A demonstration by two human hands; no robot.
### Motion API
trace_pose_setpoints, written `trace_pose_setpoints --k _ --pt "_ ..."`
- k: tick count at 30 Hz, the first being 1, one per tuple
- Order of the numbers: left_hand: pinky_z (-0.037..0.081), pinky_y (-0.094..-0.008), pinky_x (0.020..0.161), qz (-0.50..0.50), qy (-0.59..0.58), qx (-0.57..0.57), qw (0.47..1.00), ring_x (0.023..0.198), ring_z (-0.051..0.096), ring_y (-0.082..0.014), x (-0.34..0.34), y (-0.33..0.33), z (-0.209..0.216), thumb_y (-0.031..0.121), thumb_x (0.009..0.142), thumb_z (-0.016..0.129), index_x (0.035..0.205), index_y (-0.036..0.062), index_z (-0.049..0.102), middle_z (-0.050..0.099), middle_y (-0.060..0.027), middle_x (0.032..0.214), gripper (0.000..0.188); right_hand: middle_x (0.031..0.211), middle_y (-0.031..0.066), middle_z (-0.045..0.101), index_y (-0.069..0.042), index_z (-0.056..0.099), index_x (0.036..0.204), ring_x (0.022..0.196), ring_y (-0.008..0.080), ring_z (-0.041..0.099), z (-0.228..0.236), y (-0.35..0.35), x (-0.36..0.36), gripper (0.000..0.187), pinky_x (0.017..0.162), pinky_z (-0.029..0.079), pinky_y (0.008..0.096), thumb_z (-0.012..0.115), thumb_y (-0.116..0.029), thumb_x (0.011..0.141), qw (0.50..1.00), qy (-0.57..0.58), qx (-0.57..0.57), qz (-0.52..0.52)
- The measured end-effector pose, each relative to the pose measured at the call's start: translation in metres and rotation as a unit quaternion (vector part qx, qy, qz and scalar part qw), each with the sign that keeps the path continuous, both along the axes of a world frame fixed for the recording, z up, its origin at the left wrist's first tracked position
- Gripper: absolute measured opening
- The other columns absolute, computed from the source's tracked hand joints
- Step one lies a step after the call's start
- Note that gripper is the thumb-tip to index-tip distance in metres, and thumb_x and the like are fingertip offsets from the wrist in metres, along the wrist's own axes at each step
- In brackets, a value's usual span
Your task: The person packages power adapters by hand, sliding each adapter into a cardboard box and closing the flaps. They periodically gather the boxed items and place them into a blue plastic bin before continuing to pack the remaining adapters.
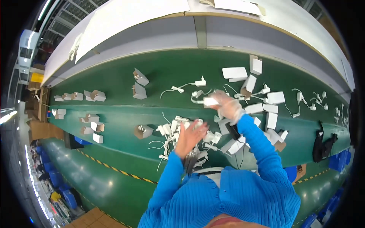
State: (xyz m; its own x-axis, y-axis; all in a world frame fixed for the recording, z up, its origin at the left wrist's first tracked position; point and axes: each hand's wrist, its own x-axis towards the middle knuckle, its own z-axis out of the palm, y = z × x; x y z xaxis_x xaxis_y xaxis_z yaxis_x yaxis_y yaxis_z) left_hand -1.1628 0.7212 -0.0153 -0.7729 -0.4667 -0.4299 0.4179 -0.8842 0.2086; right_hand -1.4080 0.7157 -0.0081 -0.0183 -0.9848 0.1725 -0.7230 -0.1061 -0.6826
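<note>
My right hand [229, 108], blurred and apparently in a thin see-through glove, is closed on a white power adapter [210, 101] over the green bench; a white cable loops from it to the left. My left hand [191, 137] has its fingers spread over a heap of white adapters with bundled cables [166, 130] near the bench's front edge. It hides part of the heap, and nothing shows gripped in it. Just beyond my right hand lies another white adapter [200, 81] with its cord tied. Small white boxes [271, 121] lie scattered right of my right forearm.
Open grey-white boxes [139, 91] stand to the left, with more [98, 95] farther along the green bench [182, 64]. Several corded adapters [299, 96] lie at the right, near a black item [322, 144]. A white shelf [144, 11] runs along the back.
</note>
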Motion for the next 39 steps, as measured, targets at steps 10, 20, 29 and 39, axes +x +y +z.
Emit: trace_pose_setpoints --k 10,20,29,39 --pt "0.047 -0.0300 0.073 -0.135 0.438 0.095 0.884 0.081 0.058 -0.0177 -0.068 -0.014 -0.066 0.045 0.092 0.046 0.108 -0.0008 0.052 0.060 -0.0062 0.086 0.049 0.101 0.0053 0.055 -0.004 0.051 0.121 0.103 0.0178 0.054 0.067 0.157 0.047 0.044 0.087 0.045 0.0327 0.064 -0.021 0.082 0.859 -0.499 0.007 -0.113" --pt "0.042 -0.0332 0.093 -0.031 -0.068 -0.327 0.942 0.111 0.052 -0.0213 -0.086 0.027 0.049 0.040 0.098 0.034 0.124 0.0037 0.050 0.056 -0.0139 0.118 0.047 0.126 0.0106 0.046 0.000 0.026 0.137 0.114 0.0187 0.049 0.020 0.126 0.101 0.068 0.099 0.035 0.0295 0.060 -0.031 0.087 0.855 -0.474 -0.079 -0.195" --pt "0.025 -0.0352 0.106 -0.188 -0.105 -0.551 0.806 0.131 0.031 -0.0223 -0.155 -0.021 0.042 0.040 0.097 0.035 0.133 0.0039 0.042 0.041 -0.0122 0.138 0.052 0.117 0.0076 0.053 -0.003 0.044 0.129 0.109 0.0202 0.050 0.016 0.106 0.078 0.047 0.097 0.035 0.0317 0.055 -0.029 0.091 0.685 -0.689 -0.050 -0.233" --pt "0.020 -0.0479 0.109 -0.190 -0.241 -0.950 -0.064 0.136 0.021 -0.0289 -0.307 -0.133 -0.038 0.030 0.083 0.061 0.145 0.0230 0.017 0.023 -0.0111 0.147 0.076 0.104 0.0040 0.059 -0.003 0.045 0.128 0.088 0.0121 0.054 -0.018 0.191 -0.122 0.046 0.077 0.044 0.0271 0.059 -0.023 0.089 0.756 -0.527 -0.032 -0.386"
